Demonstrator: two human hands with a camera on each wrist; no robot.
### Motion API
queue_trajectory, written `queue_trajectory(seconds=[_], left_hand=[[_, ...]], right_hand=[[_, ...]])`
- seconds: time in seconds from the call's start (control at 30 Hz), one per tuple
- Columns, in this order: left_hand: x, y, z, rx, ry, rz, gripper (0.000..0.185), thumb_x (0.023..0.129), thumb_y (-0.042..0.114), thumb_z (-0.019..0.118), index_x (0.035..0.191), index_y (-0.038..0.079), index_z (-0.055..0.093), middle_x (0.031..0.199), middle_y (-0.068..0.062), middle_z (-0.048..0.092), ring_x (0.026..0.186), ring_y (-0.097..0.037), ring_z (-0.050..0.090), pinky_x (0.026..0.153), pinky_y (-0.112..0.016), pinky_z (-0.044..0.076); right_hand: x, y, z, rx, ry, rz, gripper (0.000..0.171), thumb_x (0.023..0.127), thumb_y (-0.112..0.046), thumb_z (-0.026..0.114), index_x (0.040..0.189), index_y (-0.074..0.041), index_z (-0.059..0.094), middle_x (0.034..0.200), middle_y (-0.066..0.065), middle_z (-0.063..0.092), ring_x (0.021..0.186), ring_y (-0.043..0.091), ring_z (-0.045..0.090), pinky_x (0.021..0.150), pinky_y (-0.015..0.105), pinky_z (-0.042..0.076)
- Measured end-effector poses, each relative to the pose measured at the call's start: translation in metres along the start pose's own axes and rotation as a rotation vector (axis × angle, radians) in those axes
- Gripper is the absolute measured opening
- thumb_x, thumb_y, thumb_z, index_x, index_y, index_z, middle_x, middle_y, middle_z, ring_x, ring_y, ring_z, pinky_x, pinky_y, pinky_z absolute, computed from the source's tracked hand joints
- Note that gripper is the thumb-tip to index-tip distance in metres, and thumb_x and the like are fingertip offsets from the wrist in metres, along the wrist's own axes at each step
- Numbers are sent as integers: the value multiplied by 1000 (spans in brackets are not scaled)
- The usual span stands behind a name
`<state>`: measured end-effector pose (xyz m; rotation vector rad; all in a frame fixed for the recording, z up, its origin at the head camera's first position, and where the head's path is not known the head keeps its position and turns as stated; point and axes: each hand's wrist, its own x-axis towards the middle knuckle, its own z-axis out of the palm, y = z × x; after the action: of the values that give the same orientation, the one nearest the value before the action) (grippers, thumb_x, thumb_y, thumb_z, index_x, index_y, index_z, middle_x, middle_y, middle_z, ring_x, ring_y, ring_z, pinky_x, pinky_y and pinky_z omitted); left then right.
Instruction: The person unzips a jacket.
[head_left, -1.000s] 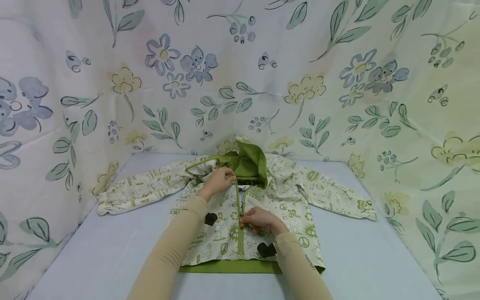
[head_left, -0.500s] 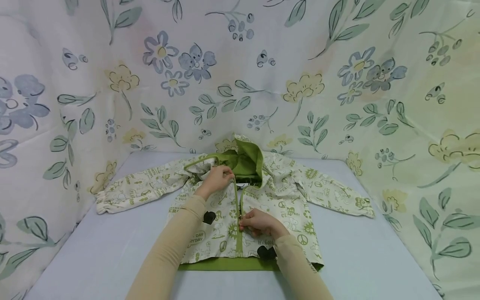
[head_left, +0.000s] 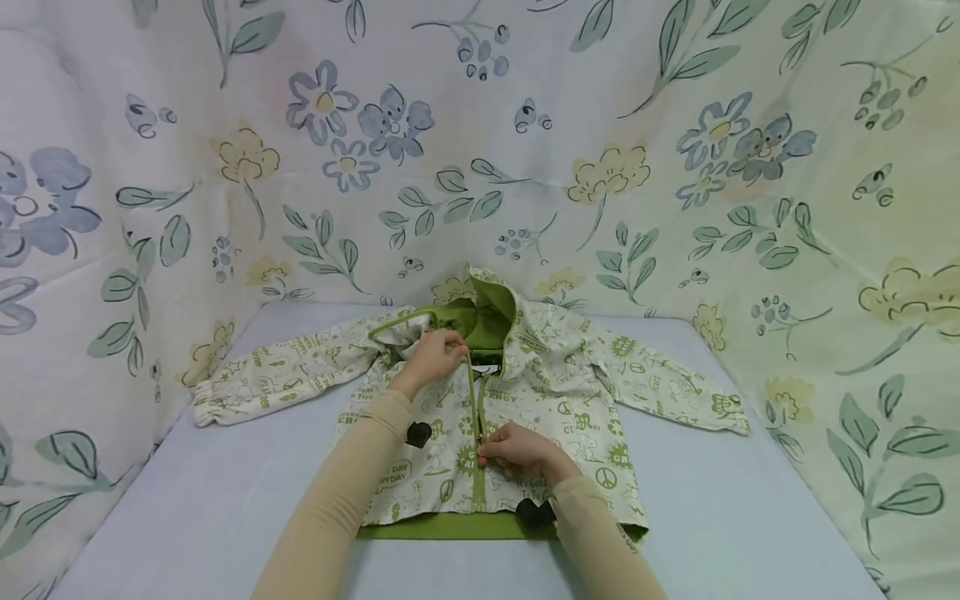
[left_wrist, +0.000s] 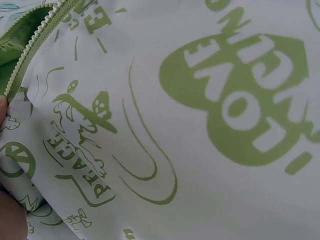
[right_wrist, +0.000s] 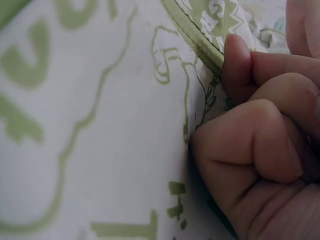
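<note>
A cream hooded jacket (head_left: 570, 408) with green print and a green lining lies front up, its sleeves spread to both sides. My left hand (head_left: 437, 358) pinches the left front edge near the top of the zipper (head_left: 472, 396). Lower down, my right hand (head_left: 525, 450) pinches at the zipper slider, whose pull is hidden by the fingers. Above that point the two front edges stand slightly apart; below it they meet. In the right wrist view, curled fingers (right_wrist: 250, 140) lie against the zipper band. Only bits of the left fingers show in the left wrist view.
The jacket rests on a pale table (head_left: 225, 500). Its hood (head_left: 487, 321) stands partly raised at the back, near a floral curtain (head_left: 480, 208). Black wrist devices (head_left: 418, 434) sit on both forearms.
My right hand has slid slightly down along the zipper. The hood's right edge has folded inward, showing more of its printed outside. My left hand keeps its place on the front edge.
</note>
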<state>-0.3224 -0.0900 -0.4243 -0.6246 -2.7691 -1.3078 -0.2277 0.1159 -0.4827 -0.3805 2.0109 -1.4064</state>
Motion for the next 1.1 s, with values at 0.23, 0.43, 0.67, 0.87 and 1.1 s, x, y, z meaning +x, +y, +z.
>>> queue_trajectory(seconds=[0.23, 0.43, 0.67, 0.87, 1.1], left_hand=[[1, -1, 2, -5, 15, -10, 22, 96, 20, 54, 107, 4, 65, 110, -10, 56, 97, -25, 57, 77, -37, 48], [2, -1, 3, 0, 37, -20, 17, 95, 17, 55, 104, 6, 65, 106, -8, 58, 96, -24, 58, 77, -37, 49], [5, -3, 4, 10, 70, -40, 20, 96, 15, 54, 106, 1, 65, 104, -9, 60, 89, -24, 58, 73, -38, 49], [9, -7, 4, 22, 99, -58, 22, 96, 16, 54, 107, 1, 66, 105, -10, 60, 83, -22, 58, 70, -38, 48], [10, -5, -2, 8, 115, -56, 20, 96, 14, 54, 106, 1, 65, 103, -11, 60, 64, -19, 52, 59, -35, 43]], right_hand=[[-1, 0, -1, 20, -24, 5, 27, 95, -16, 54, 85, 5, 67, 49, -3, 38, 38, 8, 21, 41, 23, 30], [-1, 2, -2, 21, -58, 11, 26, 94, -15, 55, 82, 4, 68, 49, -2, 39, 38, 8, 22, 40, 24, 29], [-3, 2, -2, 28, -81, 1, 26, 93, -13, 55, 81, 6, 68, 50, -1, 43, 38, 8, 24, 40, 23, 30], [-6, 2, 0, 46, -95, -8, 27, 93, -12, 55, 79, 8, 67, 51, 1, 45, 37, 8, 26, 38, 23, 29], [-6, 5, 4, 78, -58, -30, 26, 93, -12, 56, 82, 8, 68, 50, 1, 49, 38, 9, 23, 39, 23, 27]])
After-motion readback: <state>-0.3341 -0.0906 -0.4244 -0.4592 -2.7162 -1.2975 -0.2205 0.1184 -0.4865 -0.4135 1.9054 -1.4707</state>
